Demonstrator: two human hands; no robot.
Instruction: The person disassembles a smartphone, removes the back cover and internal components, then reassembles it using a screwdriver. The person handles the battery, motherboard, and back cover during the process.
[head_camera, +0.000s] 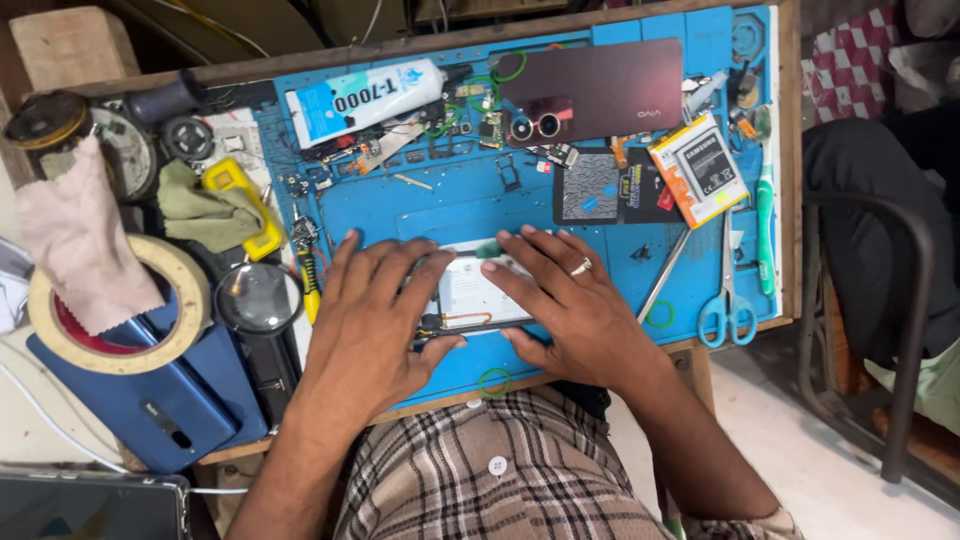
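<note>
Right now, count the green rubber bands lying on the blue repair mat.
5 that I can make out: one near the front edge, one beside the scissors, one at the back by the maroon phone cover, two by the glue tube. Clutter and both hands may hide more.

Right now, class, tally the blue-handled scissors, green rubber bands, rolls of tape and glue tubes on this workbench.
Scissors: 1
Green rubber bands: 4 that I can make out
Rolls of tape: 2
Glue tubes: 1
Total: 8
</note>
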